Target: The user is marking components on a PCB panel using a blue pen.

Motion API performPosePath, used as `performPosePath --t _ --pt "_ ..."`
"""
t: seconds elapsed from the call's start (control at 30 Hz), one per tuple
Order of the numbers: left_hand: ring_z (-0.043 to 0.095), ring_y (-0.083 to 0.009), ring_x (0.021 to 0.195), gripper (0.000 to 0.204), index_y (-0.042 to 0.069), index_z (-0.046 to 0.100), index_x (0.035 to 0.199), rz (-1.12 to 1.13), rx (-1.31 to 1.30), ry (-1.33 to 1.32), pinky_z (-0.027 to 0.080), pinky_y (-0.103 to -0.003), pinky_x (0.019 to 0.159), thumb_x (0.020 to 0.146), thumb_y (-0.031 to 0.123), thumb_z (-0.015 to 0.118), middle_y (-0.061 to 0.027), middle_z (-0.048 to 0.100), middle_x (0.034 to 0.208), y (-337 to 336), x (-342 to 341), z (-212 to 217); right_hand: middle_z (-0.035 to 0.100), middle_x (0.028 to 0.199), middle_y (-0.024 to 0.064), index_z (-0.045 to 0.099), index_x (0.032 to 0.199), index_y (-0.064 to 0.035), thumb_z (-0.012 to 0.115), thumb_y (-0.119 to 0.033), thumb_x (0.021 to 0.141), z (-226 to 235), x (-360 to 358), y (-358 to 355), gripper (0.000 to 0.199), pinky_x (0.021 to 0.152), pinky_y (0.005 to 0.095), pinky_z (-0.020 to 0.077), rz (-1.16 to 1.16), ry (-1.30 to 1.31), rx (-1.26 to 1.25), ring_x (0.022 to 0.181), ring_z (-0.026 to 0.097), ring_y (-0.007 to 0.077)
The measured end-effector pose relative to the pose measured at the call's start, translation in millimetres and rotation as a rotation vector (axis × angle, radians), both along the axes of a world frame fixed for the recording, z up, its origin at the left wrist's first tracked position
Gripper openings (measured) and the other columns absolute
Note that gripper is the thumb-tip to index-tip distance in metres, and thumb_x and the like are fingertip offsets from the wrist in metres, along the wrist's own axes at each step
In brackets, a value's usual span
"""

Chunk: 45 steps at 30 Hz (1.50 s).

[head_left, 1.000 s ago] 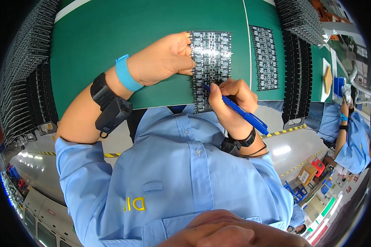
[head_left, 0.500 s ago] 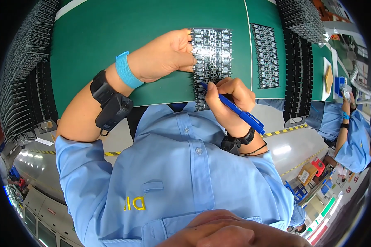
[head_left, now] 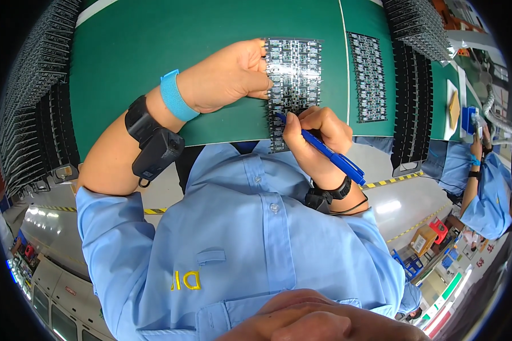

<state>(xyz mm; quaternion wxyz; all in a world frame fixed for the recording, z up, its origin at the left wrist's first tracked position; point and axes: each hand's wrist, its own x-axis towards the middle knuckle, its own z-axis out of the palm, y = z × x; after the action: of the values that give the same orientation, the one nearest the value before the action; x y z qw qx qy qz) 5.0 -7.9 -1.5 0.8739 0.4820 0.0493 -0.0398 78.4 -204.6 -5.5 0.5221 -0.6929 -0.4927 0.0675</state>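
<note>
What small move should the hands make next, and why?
Probably a short stroke of the blue pen along the circuit-board panel: the right hand has its tip at the panel's lower left, contact unclear, while the left hand holds the panel's left edge, steadying it.

The person before me is wearing a light-blue shirt [head_left: 233, 227] with clear buttons [head_left: 274, 208] running down its front and yellow chest embroidery [head_left: 193, 281]. A blue band [head_left: 177, 98] is circling the left wrist [head_left: 195, 94]; a black boxy device [head_left: 158, 153] is hugging that forearm [head_left: 112, 150]. A black strap [head_left: 342, 190], thin cable [head_left: 352, 211] trailing, is wrapping the right wrist [head_left: 327, 177].
</note>
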Motion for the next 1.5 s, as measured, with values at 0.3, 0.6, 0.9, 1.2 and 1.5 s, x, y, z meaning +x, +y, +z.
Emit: performPosePath --t 0.3,0.6,0.9,1.2,1.5 --pt "0.058 -0.0096 0.098 0.053 -0.002 0.035 0.141 -0.096 0.056 -0.018 0.046 -0.027 0.083 0.090 -0.007 0.046 -0.0069 0.062 0.116 9.5 -1.8 -4.4 0.057 0.059 0.0073 0.045 0.073 -0.0044 0.072 0.006 0.082 3.0 -0.1 -8.2 0.030 0.046 0.0239 0.0371 -0.006 0.080 0.036 0.049 0.051 0.0112" --pt "0.064 -0.0151 0.110 0.049 -0.004 0.038 0.139 -0.083 0.043 0.009 0.050 -0.034 0.100 0.091 -0.005 0.048 -0.0094 0.064 0.121 7.5 0.7 -1.6 0.057 0.059 0.0076 0.046 0.072 -0.0039 0.072 0.007 0.081 -3.3 -3.3 -17.0 0.030 0.045 0.0245 0.0372 0.049 -0.014 0.016 0.049 0.051 0.0118" --pt "0.064 -0.0150 0.110 0.049 -0.004 0.037 0.140 -0.121 0.103 0.009 0.051 -0.033 0.099 0.092 -0.005 0.047 -0.0096 0.063 0.122 12.1 -0.2 -6.1 0.057 0.059 0.0083 0.047 0.072 -0.0035 0.073 0.008 0.080 -4.3 -6.7 -12.9 0.029 0.046 0.0250 0.0385 0.030 0.008 0.053 0.049 0.052 0.0122" --pt "0.063 -0.0149 0.112 0.050 -0.005 0.036 0.140 -0.090 0.031 -0.010 0.051 -0.032 0.099 0.091 -0.005 0.047 -0.0100 0.063 0.123 8.4 -1.1 -2.3 0.059 0.060 0.0084 0.047 0.072 -0.0039 0.074 0.007 0.080 -3.2 -6.7 -12.8 0.029 0.046 0.0251 0.0395 0.025 -0.008 0.021 0.051 0.054 0.0126" --pt "0.056 -0.0020 0.079 0.055 0.002 0.039 0.142 -0.048 0.026 0.020 0.044 -0.019 0.063 0.089 -0.009 0.044 -0.0017 0.064 0.107 5.1 -0.3 -2.0 0.053 0.056 0.0054 0.048 0.064 -0.0061 0.078 0.002 0.075 -5.0 -9.8 -6.7 0.033 0.043 0.0295 0.0370 -0.048 0.021 0.052 0.044 0.049 0.0172"
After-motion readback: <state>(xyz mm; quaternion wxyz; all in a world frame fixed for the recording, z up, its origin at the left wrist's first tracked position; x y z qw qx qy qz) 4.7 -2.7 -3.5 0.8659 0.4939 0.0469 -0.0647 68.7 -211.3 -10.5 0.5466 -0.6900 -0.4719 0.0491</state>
